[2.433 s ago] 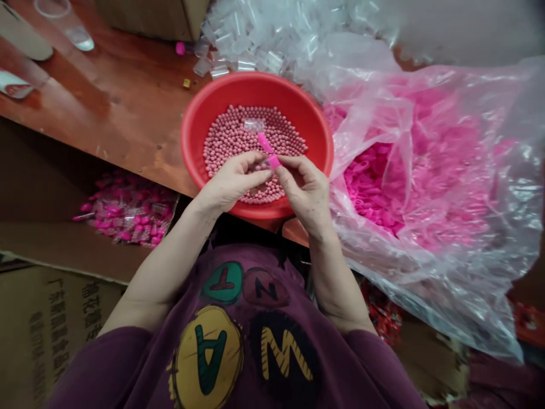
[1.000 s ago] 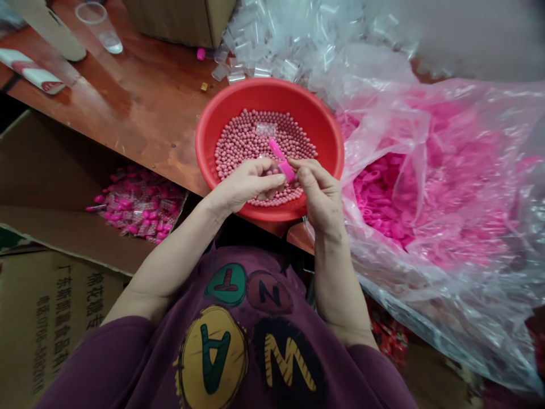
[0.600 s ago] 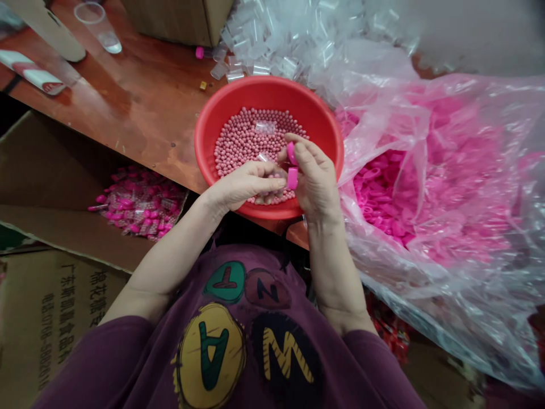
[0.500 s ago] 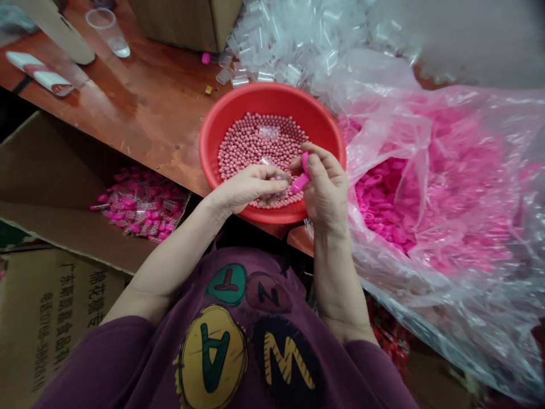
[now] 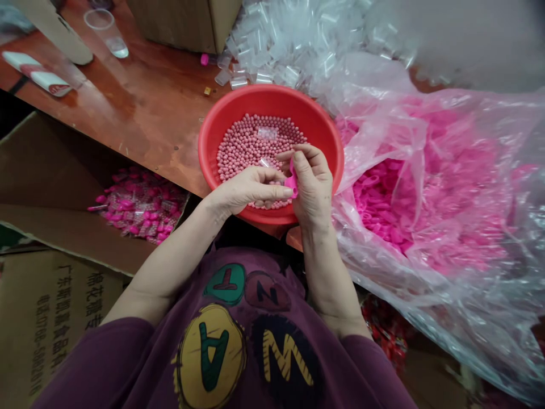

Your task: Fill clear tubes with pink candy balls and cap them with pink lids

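Head view, bowl centre as the clock's middle. While both hands meet over the near side of the red bowl (image 5: 272, 101), a pink cap (image 5: 292, 184) sits between them toward five o'clock, above the rim's inside. Left hand (image 5: 249, 190): fingers closed around what looks like a clear container (image 5: 280, 183), mostly hidden; thumb tip against the cap. Right hand (image 5: 313, 182): thumb and forefinger pinch the cap's upper part, other fingers loosely bent.

Bowl stands on a reddish-brown bench (image 5: 149, 108) and holds pink beads (image 5: 242, 142), two clear pieces lying on them. Twelve to one o'clock: heap of clear containers (image 5: 293, 40). Three o'clock: plastic bag (image 5: 409, 136), its mouth showing a mass of pink caps (image 5: 378, 204). Eleven: cardboard box (image 5: 183, 25); short of it, a small yellow piece (image 5: 207, 91). Ten: clear cup (image 5: 106, 34), tilted in view. Between nine and ten: white-and-red box (image 5: 36, 72).

Eight o'clock, below the bench edge: open carton (image 5: 51, 165) with a pile of pink-capped containers (image 5: 140, 204). Further out, between seven and eight: printed carton (image 5: 55, 324).
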{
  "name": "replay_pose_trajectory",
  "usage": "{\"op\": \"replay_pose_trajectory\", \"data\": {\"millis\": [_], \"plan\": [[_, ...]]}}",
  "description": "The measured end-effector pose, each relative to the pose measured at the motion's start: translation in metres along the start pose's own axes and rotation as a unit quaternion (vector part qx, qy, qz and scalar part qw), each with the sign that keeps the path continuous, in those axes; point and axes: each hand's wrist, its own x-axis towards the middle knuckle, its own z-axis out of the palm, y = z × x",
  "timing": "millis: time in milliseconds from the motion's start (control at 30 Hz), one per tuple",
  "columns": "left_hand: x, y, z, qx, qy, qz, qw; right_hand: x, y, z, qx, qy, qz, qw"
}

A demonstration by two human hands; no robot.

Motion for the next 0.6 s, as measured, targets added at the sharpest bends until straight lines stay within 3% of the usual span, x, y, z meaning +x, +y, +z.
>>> {"op": "replay_pose_trajectory", "data": {"millis": [167, 300, 467, 600], "plan": [[0.0, 0.008, 0.0, -0.039, 0.012, -0.048, 0.998, -0.001, 0.007, -0.014, -0.022, 0.036, -0.028, 0.999], [-0.002, 0.014, 0.0, -0.054, 0.021, -0.07, 0.996, -0.01, 0.001, -0.023, -0.107, 0.026, -0.085, 0.99], [-0.004, 0.013, 0.0, -0.067, 0.022, -0.063, 0.995, -0.023, -0.024, -0.035, -0.287, -0.057, -0.186, 0.938], [-0.004, 0.009, -0.001, -0.058, 0.016, -0.062, 0.996, -0.026, -0.031, -0.043, -0.35, -0.117, -0.228, 0.901]]}}
